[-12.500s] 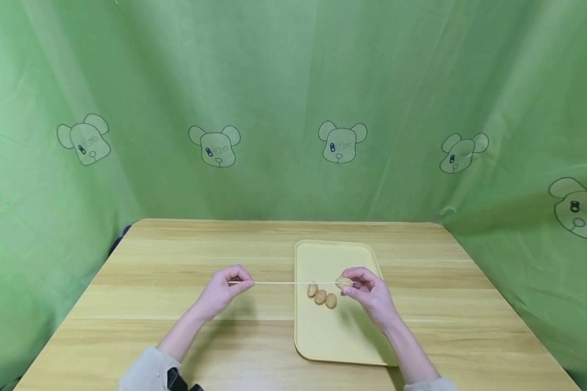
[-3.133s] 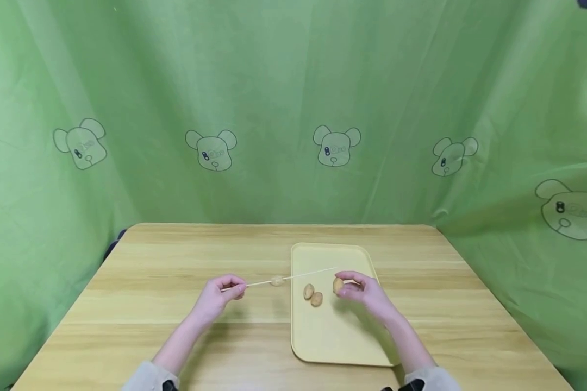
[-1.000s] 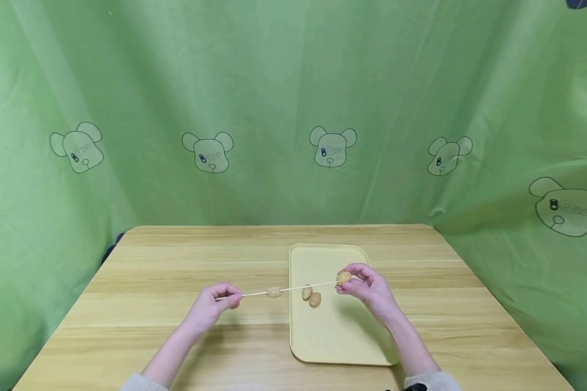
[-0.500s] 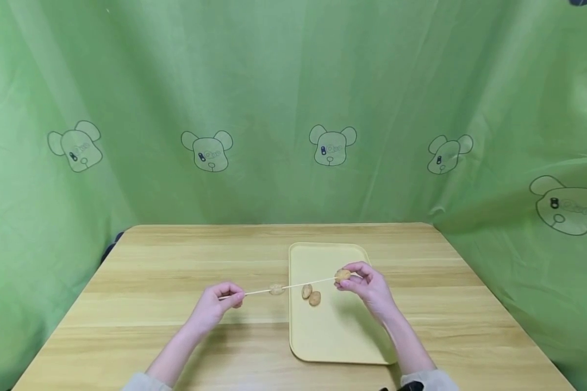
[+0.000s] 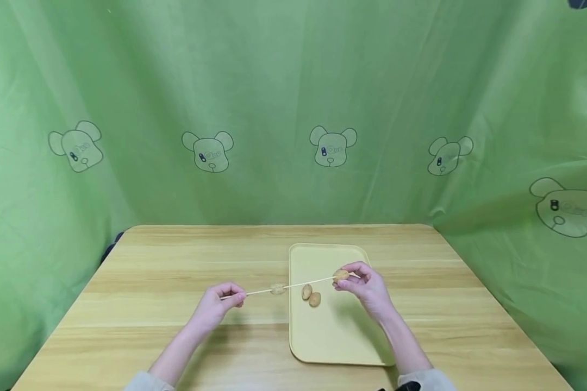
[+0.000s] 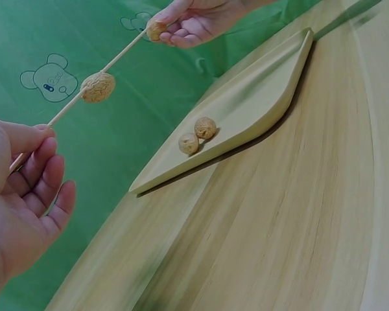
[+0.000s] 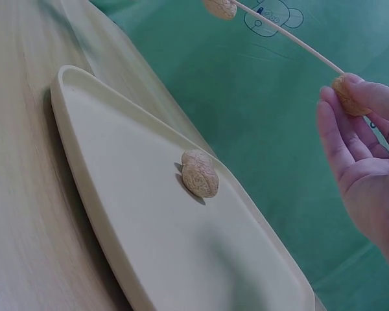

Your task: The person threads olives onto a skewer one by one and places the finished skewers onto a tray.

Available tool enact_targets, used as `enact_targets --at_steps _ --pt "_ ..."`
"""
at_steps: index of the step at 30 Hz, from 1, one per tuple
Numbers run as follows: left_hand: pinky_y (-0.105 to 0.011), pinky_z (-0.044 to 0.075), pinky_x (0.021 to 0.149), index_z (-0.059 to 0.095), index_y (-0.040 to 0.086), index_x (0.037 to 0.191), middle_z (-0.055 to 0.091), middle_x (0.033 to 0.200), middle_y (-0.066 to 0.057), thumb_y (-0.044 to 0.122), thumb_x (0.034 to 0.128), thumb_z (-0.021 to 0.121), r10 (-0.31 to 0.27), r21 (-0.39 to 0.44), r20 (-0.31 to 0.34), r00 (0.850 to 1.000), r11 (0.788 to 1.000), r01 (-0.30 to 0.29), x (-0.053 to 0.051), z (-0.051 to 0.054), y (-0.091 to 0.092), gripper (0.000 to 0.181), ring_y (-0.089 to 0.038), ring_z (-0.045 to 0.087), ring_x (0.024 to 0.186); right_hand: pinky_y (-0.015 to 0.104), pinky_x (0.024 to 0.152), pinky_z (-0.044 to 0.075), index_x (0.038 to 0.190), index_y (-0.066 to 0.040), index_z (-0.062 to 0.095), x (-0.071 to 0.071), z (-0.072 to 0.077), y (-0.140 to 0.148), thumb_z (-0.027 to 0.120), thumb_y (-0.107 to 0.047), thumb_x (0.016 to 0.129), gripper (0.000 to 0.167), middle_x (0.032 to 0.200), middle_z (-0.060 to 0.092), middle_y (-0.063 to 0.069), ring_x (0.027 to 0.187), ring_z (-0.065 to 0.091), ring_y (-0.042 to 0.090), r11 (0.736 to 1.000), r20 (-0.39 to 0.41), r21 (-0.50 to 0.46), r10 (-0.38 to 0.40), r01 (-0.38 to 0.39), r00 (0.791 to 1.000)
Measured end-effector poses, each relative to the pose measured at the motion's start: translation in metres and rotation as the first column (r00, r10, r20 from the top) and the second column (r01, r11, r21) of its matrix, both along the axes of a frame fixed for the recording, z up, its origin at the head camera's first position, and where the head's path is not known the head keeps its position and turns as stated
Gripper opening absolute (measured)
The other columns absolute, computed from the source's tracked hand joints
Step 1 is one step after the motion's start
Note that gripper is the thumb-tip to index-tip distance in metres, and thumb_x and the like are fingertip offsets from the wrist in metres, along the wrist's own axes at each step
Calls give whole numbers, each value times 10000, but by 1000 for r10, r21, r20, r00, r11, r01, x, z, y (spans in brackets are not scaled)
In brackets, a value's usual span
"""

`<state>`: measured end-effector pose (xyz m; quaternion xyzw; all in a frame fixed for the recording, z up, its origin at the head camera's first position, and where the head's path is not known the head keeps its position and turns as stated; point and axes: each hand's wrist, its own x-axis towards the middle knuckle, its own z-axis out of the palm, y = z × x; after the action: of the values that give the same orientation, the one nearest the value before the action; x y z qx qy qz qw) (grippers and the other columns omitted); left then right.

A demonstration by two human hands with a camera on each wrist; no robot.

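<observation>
My left hand point(image 5: 214, 307) pinches a thin wooden skewer point(image 5: 307, 283) between thumb and fingers near its left end. Partway along it sits a wrinkled tan ball point(image 6: 98, 87), pierced through. At the far end my right hand point(image 5: 372, 290) pinches a second wrinkled, browner ball point(image 5: 341, 275) against the skewer's tip; the fingers hide whether the point comes out beyond. Skewer and balls are held in the air, tilted up to the right. Below lie two more such balls, a left one point(image 5: 306, 292) and a right one point(image 5: 314, 299), touching on the cream tray point(image 5: 342, 342).
The tray lies right of centre on the wood-grain table point(image 5: 176, 260), under the right hand. A green curtain point(image 5: 269, 81) printed with bear heads hangs around the table's back and sides. A dark strap point(image 5: 408, 386) shows at the right cuff.
The first ball has shifted from the tip to partway along the skewer. The right hand has lifted another ball from the tray and brought it onto the skewer's tip. Recent movement is slight.
</observation>
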<state>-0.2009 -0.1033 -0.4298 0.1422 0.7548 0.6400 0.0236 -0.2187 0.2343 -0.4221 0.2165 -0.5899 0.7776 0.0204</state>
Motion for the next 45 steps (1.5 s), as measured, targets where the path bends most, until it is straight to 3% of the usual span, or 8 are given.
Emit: enact_targets --at_steps 13,23,30,45 --pt "-255 490 731 586 -148 887 587 740 -38 26 859 611 -14 29 -28 999 999 15 -1 -1 2 178 -87 559 709 292 717 541 947 -47 601 2 -2 -4 585 179 768 288 876 671 70 783 668 170 1000 -2 -28 12 -12 1000" --pt "-272 493 754 598 -118 899 612 795 -53 8 858 594 -13 27 -1 1000 1000 13 1 2 3 133 -161 579 760 295 729 538 950 -37 602 2 -2 -8 564 194 774 294 871 673 78 786 667 174 999 11 -38 17 -17 1000" --pt "-262 488 754 583 -148 905 601 780 -30 1 861 588 -25 27 -12 1000 999 26 1 4 2 155 -106 563 737 291 730 538 943 -42 608 0 -3 -12 550 209 770 311 880 672 75 791 668 179 998 19 -56 29 -28 999" --pt "-255 496 731 577 -158 873 593 770 -168 -2 857 601 -18 46 -41 999 999 20 0 1 3 159 -86 555 709 277 724 537 950 -53 612 0 -4 -18 550 199 771 315 864 682 69 783 670 171 997 15 -56 60 -59 998"
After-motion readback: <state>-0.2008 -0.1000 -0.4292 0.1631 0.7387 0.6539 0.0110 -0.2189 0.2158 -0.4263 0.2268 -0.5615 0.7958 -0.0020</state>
